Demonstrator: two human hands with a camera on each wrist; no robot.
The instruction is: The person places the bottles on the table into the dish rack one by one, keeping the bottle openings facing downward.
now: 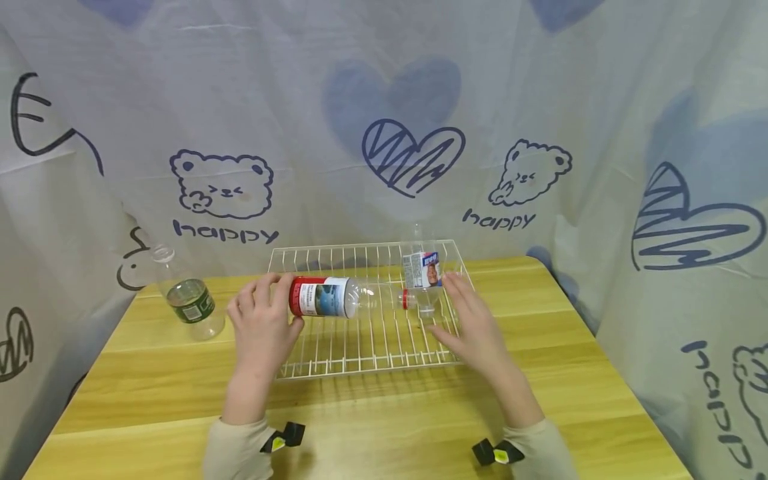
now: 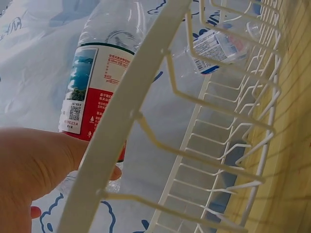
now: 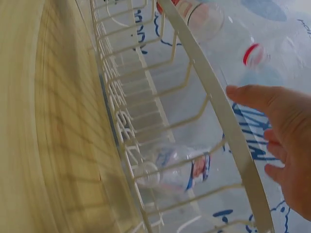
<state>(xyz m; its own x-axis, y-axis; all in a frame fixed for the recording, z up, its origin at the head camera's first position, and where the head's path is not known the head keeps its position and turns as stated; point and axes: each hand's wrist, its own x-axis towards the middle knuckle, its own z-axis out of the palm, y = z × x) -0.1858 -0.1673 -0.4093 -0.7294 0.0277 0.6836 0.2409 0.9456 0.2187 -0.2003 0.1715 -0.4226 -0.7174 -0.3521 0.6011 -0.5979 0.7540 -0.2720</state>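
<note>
My left hand grips a clear plastic bottle by its base end, thumb on the near side. That bottle lies level above the white wire rack; its red label faces me and its red cap points right. My right hand is held over the rack's right side, thumb and fingers spread and holding nothing. Another clear bottle, with a blue-and-white label, stands inside the rack, seen through the wires in the right wrist view beneath my right hand.
A third clear bottle with a green label stands on the wooden table, left of the rack. Behind the table hangs a pale curtain printed with hearts and bears. The rack's raised rim runs close below both hands.
</note>
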